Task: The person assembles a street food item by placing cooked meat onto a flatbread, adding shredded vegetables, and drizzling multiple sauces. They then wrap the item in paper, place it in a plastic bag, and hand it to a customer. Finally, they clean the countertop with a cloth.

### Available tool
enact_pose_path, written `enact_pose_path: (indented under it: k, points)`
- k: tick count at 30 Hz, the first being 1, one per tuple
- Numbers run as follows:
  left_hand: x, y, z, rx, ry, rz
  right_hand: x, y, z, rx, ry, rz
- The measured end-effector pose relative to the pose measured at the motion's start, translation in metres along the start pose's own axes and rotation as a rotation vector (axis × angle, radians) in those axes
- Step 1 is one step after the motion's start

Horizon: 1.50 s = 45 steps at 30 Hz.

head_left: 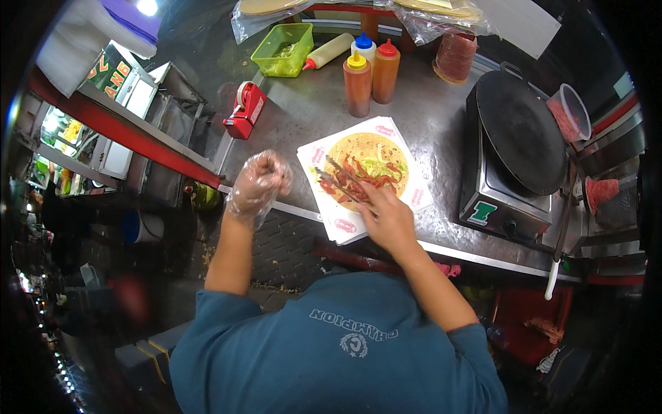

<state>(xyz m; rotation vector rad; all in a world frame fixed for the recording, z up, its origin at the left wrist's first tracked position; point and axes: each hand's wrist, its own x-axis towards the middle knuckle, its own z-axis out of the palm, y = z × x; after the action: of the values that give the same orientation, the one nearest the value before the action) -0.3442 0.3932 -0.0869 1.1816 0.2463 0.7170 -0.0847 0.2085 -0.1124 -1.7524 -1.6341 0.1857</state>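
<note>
right hand (389,219) closed on metal tongs (343,181), tips over the red and green filling on the flatbread (367,170), frame centre | left hand (261,183) in plastic glove, loosely curled, empty, left of the paper sheets (345,222) on the desk (317,110) | I keep tong tips low, spread filling evenly, clear of the edge

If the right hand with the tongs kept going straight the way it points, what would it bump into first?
The right hand points its metal tongs up-left across the flatbread. Going on, the tips would probably meet the red and green fillings first, though their height above the food is unclear.
</note>
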Motion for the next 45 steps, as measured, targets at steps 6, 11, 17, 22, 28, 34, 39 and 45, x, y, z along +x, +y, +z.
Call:
enact_pose_path:
  k: [6,11,17,22,28,34,39,45]
  points:
    - [-0.081,-0.008,-0.006,-0.072,-0.217,-0.409,0.029,-0.007,0.02,-0.126,-0.245,-0.061]
    - [-0.105,-0.019,0.04,0.681,0.087,-1.168,0.003,-0.004,-0.059,-0.079,-0.127,0.026]
    - [-0.064,-0.05,0.035,1.097,0.21,-0.302,-0.021,0.011,-0.072,-0.067,-0.075,0.213]
    - [0.011,-0.096,0.006,1.245,0.086,-0.087,-0.039,0.016,-0.046,-0.083,-0.139,0.12]
    - [0.035,-0.102,0.001,1.2,0.065,0.164,-0.051,0.016,-0.046,0.022,-0.024,0.289]
    - [0.051,-0.102,-0.009,1.28,-0.025,0.197,-0.068,0.035,-0.038,-0.002,0.064,0.335]
    - [0.055,-0.076,0.011,1.195,0.091,-0.206,-0.069,0.036,-0.061,0.126,0.079,0.402]
    - [0.032,-0.101,0.035,1.338,0.381,-0.149,-0.085,0.096,-0.206,0.249,0.589,0.316]
